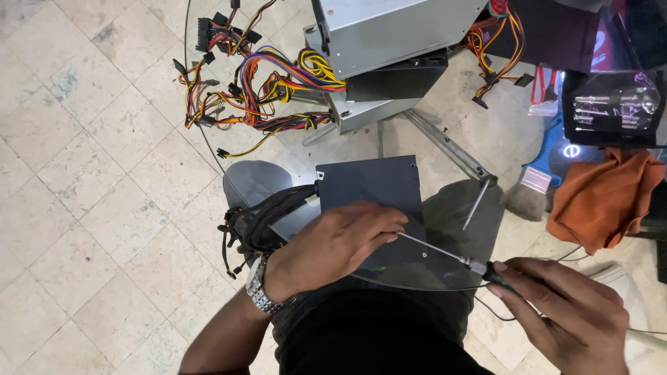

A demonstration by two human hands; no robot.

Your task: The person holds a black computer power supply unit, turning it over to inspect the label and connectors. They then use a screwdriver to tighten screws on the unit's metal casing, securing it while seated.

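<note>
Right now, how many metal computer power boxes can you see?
3: a dark grey box under the left hand on the glass table; a silver box stacked on another silver box behind. More may be hidden off-frame.

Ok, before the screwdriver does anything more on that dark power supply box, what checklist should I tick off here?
1. Left hand steadying the dark power supply box: ok, palm rests on its top.
2. Right hand gripping the screwdriver handle: ok.
3. Tip seated in a screw: cannot tell, the left fingers hide it.
4. Box fully supported on the glass table: cannot tell.
5. Black cable bundle away from the shaft: ok, it hangs off the box's far side.
6. Stacked grey units away from the working area: ok.
</note>
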